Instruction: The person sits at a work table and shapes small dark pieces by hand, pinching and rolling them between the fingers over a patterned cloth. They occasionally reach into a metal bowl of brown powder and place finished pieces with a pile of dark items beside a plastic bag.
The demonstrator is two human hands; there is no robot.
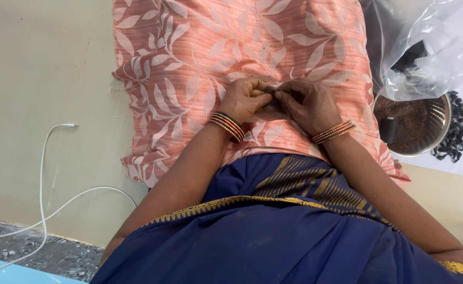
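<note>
Head view: both hands pinch a small item (270, 93) (orientation hidden)

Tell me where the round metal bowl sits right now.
In the head view the metal bowl sits at the right edge, beside the peach leaf-print cloth, under the clear plastic bag and left of a heap of small black pieces.

Hands (276, 100) together on cloth (189, 63); bowl (418, 126) right of cloth, bag (431, 47) behind bowl, cable (45, 184) left
</note>
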